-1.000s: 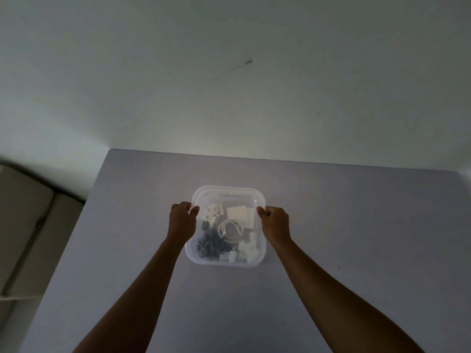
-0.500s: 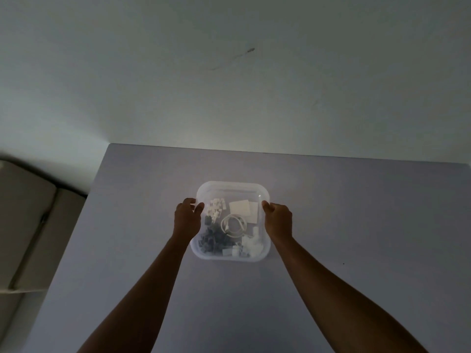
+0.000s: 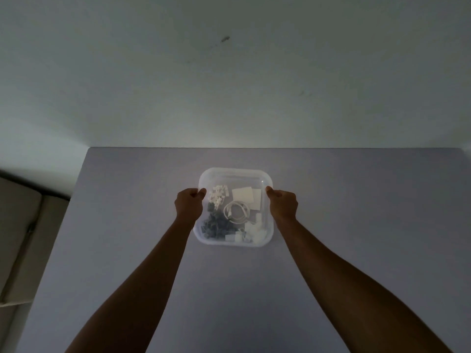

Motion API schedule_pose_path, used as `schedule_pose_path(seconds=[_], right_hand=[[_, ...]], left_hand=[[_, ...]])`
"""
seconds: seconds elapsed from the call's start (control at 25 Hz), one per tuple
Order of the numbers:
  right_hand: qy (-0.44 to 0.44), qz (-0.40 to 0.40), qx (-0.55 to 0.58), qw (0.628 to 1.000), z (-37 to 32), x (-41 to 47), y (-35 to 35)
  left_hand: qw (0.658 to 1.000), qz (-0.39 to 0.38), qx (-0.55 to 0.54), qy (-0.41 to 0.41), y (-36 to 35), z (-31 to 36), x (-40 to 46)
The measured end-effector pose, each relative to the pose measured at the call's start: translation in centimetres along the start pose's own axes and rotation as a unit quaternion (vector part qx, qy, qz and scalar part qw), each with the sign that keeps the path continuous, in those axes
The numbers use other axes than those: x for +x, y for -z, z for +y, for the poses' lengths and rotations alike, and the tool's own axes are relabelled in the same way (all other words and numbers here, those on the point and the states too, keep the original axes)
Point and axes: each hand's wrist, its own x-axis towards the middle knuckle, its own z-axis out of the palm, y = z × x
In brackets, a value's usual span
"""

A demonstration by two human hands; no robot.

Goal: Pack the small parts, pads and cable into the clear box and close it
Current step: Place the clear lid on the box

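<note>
The clear box [image 3: 234,174] sits on the grey table, a little past the middle. Inside lie a coiled white cable [image 3: 235,212], square white pads [image 3: 246,197], small white parts [image 3: 218,194] and a heap of dark parts [image 3: 214,225]. More white pieces [image 3: 251,234] fill its near right corner. My left hand [image 3: 189,206] grips the box's left side, thumb over the rim. My right hand [image 3: 283,205] grips the right side the same way. Whether a lid covers the box I cannot tell.
The grey table [image 3: 242,289] ends at a pale wall [image 3: 229,85] just behind the box. A beige cushioned seat [image 3: 17,238] stands left of the table, below its edge.
Both hands have slid the box away from me, toward the wall. The view has also shifted, so the box sits nearer the centre of the frame.
</note>
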Motion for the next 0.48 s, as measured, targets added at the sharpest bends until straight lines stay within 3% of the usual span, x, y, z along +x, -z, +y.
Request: schedule_pose_path(seconds=[0.28,0.48], right_hand=[[0.007,0.052,-0.010,0.999,-2.2,8.4,4.1],[-0.017,-0.003,-0.049,0.999,-3.4,10.2,5.8]], left_hand=[[0.997,-0.027,0.031,-0.061,-6.6,6.9,3.8],[0.993,-0.049,0.075,-0.072,-7.8,8.6,4.7]])
